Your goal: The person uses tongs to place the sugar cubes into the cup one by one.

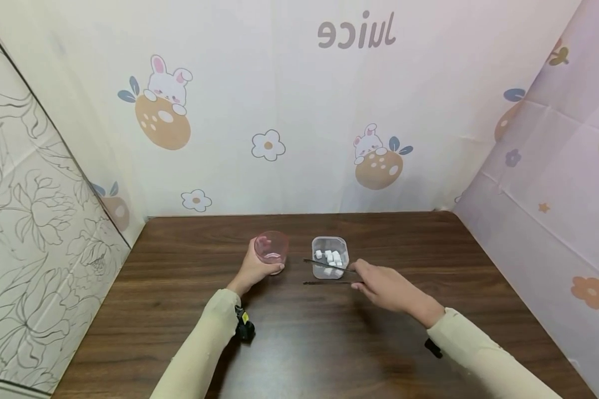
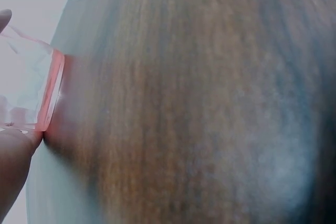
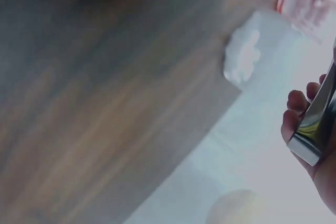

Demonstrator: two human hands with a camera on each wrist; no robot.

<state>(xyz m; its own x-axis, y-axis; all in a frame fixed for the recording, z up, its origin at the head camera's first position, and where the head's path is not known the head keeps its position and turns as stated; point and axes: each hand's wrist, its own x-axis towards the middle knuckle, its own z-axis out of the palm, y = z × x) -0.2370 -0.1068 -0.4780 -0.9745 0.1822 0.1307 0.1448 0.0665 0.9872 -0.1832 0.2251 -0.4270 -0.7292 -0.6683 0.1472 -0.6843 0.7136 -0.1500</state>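
Note:
A clear pink cup is gripped around its side by my left hand, thumb at the front. In the left wrist view the base of the cup is at or close to the tabletop. My right hand holds metal tongs, their two arms spread apart with nothing between the tips. One arm passes above a clear square container with several small white cubes; the other lies nearer me. In the right wrist view the bent end of the tongs shows in the palm.
Everything stands on a dark brown wooden table. A printed cloth hangs behind its far edge, and more patterned cloths flank the left and right. The container stands just right of the cup. Dark wrist devices are strapped on both sleeves.

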